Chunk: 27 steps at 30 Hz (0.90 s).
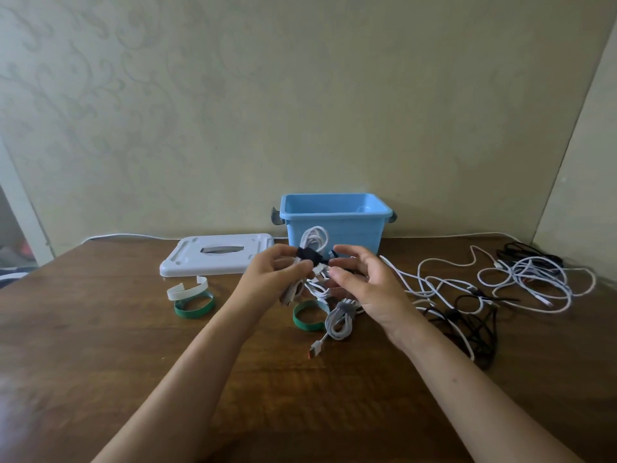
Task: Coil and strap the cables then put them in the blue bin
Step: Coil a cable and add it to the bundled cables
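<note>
cable coil upright in our hands, loops up.
left hand pinches its fuzzy black strap; right hand loose, fingers relaxed.

blue bin, white lid at nine o'clock of it, green strap rings, black strap, brown wood-grain table.

bin interior partly hidden, strap ends blurred

Dim, soft, even light; wide-angle edges curve.
</note>
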Each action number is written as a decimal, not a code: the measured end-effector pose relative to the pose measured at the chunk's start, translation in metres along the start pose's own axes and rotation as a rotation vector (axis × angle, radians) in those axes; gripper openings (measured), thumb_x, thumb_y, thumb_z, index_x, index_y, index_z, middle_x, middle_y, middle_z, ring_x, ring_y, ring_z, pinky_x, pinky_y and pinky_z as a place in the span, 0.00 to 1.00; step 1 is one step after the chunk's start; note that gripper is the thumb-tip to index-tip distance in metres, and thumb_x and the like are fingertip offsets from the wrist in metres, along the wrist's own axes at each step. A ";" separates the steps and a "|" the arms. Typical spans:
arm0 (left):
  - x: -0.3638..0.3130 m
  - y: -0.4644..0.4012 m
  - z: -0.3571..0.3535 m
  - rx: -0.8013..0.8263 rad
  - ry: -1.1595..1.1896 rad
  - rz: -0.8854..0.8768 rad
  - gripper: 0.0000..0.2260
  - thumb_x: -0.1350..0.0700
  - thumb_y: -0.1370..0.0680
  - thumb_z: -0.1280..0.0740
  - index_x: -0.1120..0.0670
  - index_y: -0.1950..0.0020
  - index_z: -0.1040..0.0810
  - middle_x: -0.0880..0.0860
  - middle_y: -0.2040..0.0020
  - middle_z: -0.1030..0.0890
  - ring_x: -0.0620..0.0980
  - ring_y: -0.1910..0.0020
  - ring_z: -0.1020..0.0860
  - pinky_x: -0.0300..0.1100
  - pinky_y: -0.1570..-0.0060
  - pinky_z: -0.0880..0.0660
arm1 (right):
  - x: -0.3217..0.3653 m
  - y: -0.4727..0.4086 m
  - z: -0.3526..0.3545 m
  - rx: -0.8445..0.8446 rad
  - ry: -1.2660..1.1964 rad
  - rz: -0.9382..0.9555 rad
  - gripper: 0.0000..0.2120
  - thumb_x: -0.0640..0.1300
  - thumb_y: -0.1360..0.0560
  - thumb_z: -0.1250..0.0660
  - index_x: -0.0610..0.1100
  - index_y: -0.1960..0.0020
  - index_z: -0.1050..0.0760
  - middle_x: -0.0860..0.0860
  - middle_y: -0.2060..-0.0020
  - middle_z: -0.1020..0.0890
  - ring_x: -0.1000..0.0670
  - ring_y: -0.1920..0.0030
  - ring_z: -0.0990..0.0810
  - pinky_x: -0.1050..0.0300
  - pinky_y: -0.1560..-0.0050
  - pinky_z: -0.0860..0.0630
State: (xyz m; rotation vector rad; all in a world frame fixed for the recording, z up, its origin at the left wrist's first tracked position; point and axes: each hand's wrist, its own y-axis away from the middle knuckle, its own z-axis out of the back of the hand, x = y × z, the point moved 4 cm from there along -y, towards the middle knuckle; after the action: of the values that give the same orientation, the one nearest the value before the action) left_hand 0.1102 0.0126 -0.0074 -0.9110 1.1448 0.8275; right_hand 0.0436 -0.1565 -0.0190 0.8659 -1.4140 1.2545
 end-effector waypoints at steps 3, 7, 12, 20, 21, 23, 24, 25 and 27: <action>0.005 -0.004 0.011 -0.108 0.039 0.033 0.13 0.54 0.22 0.28 0.52 0.39 0.25 0.51 0.56 0.14 0.50 0.61 0.15 0.43 0.61 0.18 | 0.003 0.000 0.006 -0.040 0.077 0.023 0.15 0.42 0.20 0.30 0.51 0.35 0.24 0.52 0.43 0.18 0.52 0.49 0.14 0.50 0.43 0.17; 0.012 -0.008 0.023 -0.222 0.000 0.095 0.15 0.55 0.22 0.29 0.54 0.37 0.27 0.56 0.55 0.15 0.57 0.58 0.16 0.46 0.62 0.17 | 0.003 0.003 0.002 -0.009 0.617 0.165 0.09 0.49 0.20 0.31 0.55 0.41 0.20 0.58 0.46 0.17 0.60 0.48 0.19 0.60 0.46 0.20; 0.022 -0.013 0.030 -0.266 -0.187 0.182 0.16 0.55 0.23 0.28 0.51 0.38 0.29 0.55 0.50 0.19 0.56 0.56 0.17 0.50 0.56 0.16 | -0.006 0.009 -0.025 0.199 1.100 0.220 0.15 0.62 0.25 0.30 0.55 0.43 0.19 0.58 0.42 0.21 0.55 0.39 0.30 0.52 0.36 0.30; 0.030 -0.011 0.020 -0.214 -0.477 0.170 0.16 0.52 0.23 0.28 0.49 0.41 0.33 0.49 0.51 0.25 0.42 0.60 0.25 0.40 0.64 0.25 | -0.010 0.007 -0.025 0.177 1.077 0.261 0.05 0.53 0.24 0.27 0.54 0.50 0.16 0.58 0.45 0.19 0.55 0.39 0.29 0.54 0.36 0.31; 0.031 -0.011 0.019 -0.212 -0.515 0.160 0.17 0.51 0.24 0.28 0.48 0.41 0.33 0.49 0.50 0.24 0.44 0.58 0.23 0.41 0.63 0.24 | -0.008 0.006 -0.022 0.149 0.993 0.254 0.04 0.52 0.24 0.27 0.54 0.51 0.17 0.58 0.47 0.19 0.55 0.41 0.28 0.56 0.39 0.29; 0.031 -0.011 0.017 -0.199 -0.568 0.158 0.19 0.50 0.24 0.28 0.49 0.39 0.33 0.51 0.47 0.22 0.49 0.54 0.21 0.45 0.56 0.21 | -0.002 0.005 -0.014 0.082 0.823 0.239 0.01 0.50 0.23 0.28 0.54 0.52 0.19 0.59 0.50 0.19 0.59 0.44 0.25 0.62 0.46 0.28; 0.031 -0.010 0.015 -0.182 -0.584 0.164 0.19 0.50 0.24 0.29 0.49 0.38 0.33 0.51 0.47 0.22 0.50 0.52 0.21 0.46 0.54 0.21 | 0.001 0.004 -0.010 0.046 0.754 0.238 0.02 0.49 0.23 0.28 0.55 0.53 0.20 0.59 0.51 0.19 0.61 0.46 0.24 0.65 0.48 0.29; 0.031 -0.009 0.012 -0.155 -0.603 0.167 0.20 0.49 0.24 0.29 0.50 0.36 0.33 0.50 0.48 0.22 0.49 0.52 0.21 0.45 0.53 0.22 | 0.004 0.004 -0.005 0.012 0.683 0.239 0.02 0.49 0.23 0.28 0.55 0.53 0.20 0.60 0.52 0.19 0.61 0.48 0.22 0.67 0.50 0.29; 0.033 -0.008 0.004 -0.085 -0.658 0.155 0.20 0.48 0.23 0.30 0.50 0.35 0.32 0.49 0.49 0.22 0.47 0.54 0.24 0.40 0.59 0.27 | 0.008 0.002 0.003 -0.046 0.544 0.242 0.03 0.48 0.23 0.28 0.55 0.52 0.20 0.60 0.55 0.17 0.61 0.51 0.20 0.66 0.51 0.25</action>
State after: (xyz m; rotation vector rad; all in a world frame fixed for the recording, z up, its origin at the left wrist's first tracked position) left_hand 0.1263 0.0161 -0.0375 -0.5501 0.6089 1.1978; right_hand 0.0394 -0.1584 -0.0118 0.2858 -1.1165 1.4928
